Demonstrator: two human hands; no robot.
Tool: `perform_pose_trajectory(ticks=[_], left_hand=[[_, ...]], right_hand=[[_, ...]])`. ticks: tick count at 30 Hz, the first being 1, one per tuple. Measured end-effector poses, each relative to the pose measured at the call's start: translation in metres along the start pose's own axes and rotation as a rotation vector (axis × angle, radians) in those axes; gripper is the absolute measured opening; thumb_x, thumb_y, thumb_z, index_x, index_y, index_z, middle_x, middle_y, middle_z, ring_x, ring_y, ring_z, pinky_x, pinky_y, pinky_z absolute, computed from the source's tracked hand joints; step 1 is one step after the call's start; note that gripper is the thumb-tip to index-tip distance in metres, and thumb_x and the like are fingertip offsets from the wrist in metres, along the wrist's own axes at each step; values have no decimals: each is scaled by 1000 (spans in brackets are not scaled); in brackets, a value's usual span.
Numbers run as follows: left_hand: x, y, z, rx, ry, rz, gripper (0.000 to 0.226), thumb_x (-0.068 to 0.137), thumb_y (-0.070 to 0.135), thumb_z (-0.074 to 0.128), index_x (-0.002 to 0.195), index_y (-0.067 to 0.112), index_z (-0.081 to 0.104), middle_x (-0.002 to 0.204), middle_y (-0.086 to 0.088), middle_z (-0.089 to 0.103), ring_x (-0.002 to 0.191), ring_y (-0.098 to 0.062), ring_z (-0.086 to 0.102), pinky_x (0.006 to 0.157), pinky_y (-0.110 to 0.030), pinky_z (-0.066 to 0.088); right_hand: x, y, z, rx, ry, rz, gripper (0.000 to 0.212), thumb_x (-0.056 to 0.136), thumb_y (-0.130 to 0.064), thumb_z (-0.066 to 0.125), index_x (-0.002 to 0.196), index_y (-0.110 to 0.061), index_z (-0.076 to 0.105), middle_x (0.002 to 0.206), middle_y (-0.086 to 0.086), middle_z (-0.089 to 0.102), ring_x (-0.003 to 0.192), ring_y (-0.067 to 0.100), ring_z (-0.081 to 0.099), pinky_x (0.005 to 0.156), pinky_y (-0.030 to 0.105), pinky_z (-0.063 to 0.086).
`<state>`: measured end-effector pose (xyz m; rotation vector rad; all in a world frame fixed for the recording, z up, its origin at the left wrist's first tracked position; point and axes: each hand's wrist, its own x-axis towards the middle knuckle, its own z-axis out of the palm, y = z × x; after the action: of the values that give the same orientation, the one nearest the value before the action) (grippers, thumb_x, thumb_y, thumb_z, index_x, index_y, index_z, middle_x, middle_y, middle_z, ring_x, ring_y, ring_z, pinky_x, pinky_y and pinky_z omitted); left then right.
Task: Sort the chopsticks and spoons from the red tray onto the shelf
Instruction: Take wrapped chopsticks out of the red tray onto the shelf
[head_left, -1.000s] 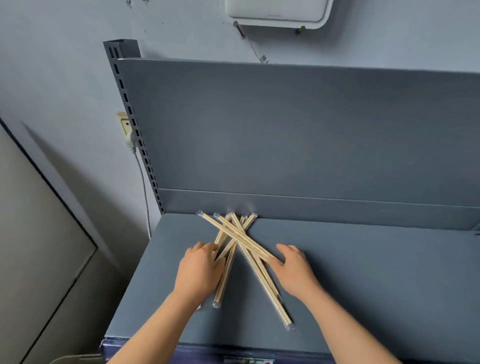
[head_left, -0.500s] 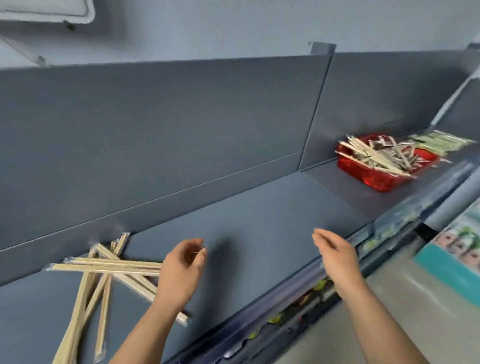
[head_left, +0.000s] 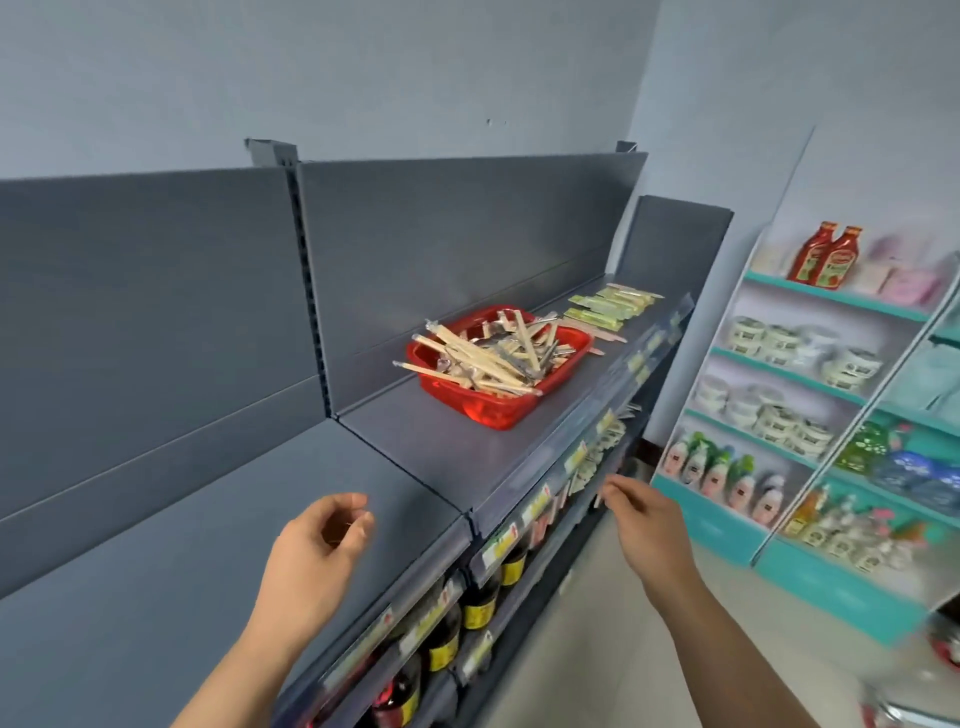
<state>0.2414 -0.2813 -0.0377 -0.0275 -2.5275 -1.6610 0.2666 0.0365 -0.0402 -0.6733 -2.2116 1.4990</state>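
A red tray (head_left: 498, 410) stands on the grey shelf (head_left: 426, 441), to the right of the upright divider. Several wrapped wooden chopsticks (head_left: 483, 358) lie piled in it with wrapped metal spoons (head_left: 491, 340) among them. Beyond the tray lie green-wrapped packets (head_left: 605, 306) in rows. My left hand (head_left: 317, 551) hovers over the near shelf section, fingers loosely curled, holding nothing. My right hand (head_left: 644, 525) hangs in front of the shelf edge, relaxed and empty. Both are well short of the tray.
Below the shelf's price rail (head_left: 571, 457) stand dark bottles with yellow labels (head_left: 441, 644). A teal rack (head_left: 810, 395) with sauce bottles, tubs and packets stands at the right. The floor aisle runs between the two.
The view has swung right, away from the chopstick pile at the shelf's left end, now out of sight. Both hands let go of it and now hang empty. The red tray is nearer.
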Motion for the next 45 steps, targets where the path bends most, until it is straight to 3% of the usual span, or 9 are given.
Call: perform_pose_trajectory(ticks=[8, 13, 18, 22, 26, 31, 34, 37, 45], left_hand=[[89, 61, 110, 46, -35, 44, 8, 91, 20, 63, 98, 23, 65, 88, 10, 68, 82, -6, 64, 64, -14, 42], [163, 83, 151, 131, -24, 93, 6, 90, 18, 64, 91, 23, 65, 78, 10, 68, 73, -8, 62, 62, -19, 42], [241, 85, 187, 252, 7, 34, 22, 88, 24, 65, 107, 11, 66, 94, -2, 70, 84, -21, 64, 71, -25, 42], [295, 85, 208, 423, 57, -103, 25, 88, 29, 61, 77, 7, 59, 59, 0, 60, 56, -19, 57, 50, -25, 35], [329, 82, 218, 547, 81, -247, 37, 86, 32, 60, 57, 11, 53, 49, 2, 55, 47, -14, 54, 43, -23, 34], [349, 87, 229, 514, -6, -442, 28, 82, 31, 61, 67, 8, 65, 37, 1, 60, 35, -13, 60, 39, -18, 39], [359, 87, 235, 477, 61, -472, 32, 79, 35, 69, 63, 7, 67, 37, 3, 59, 32, -8, 57, 40, -18, 39], [363, 83, 242, 467, 157, -447, 29, 74, 36, 77, 61, 11, 69, 42, 4, 59, 35, -8, 55, 37, -19, 36], [362, 84, 257, 286, 279, -433, 15, 74, 22, 79, 65, 18, 67, 52, 7, 59, 41, -7, 49, 40, -20, 38]], right_hand=[[129, 9, -43, -45, -24, -41, 25, 97, -21, 55, 117, -18, 69, 84, -22, 65, 74, -15, 57, 59, 10, 47], [206, 1, -32, -101, -94, -102, 27, 98, -26, 53, 119, -20, 68, 82, -27, 60, 60, -9, 57, 51, 5, 41], [284, -13, 6, -118, -202, -177, 28, 98, -25, 54, 122, -18, 66, 100, -16, 65, 73, -17, 53, 58, 1, 40], [335, -23, 43, -109, -328, -213, 27, 95, -22, 59, 119, -14, 68, 109, -4, 70, 75, -12, 58, 59, -1, 41], [374, -31, 75, -209, -462, -269, 27, 94, -24, 61, 117, -12, 69, 108, -6, 69, 83, -10, 56, 63, -3, 39], [408, -38, 109, -349, -578, -335, 28, 89, -33, 65, 108, -13, 73, 98, -5, 71, 88, 7, 63, 74, 18, 46], [426, -43, 127, -455, -666, -347, 33, 84, -45, 67, 102, -18, 72, 97, -8, 70, 93, 14, 64, 81, 30, 51], [440, -46, 140, -568, -714, -403, 30, 77, -53, 69, 82, -26, 60, 83, -10, 62, 83, 16, 62, 75, 33, 52], [476, -39, 154, -540, -893, -479, 30, 76, -43, 76, 97, -27, 60, 89, -10, 66, 79, 10, 65, 71, 31, 54]])
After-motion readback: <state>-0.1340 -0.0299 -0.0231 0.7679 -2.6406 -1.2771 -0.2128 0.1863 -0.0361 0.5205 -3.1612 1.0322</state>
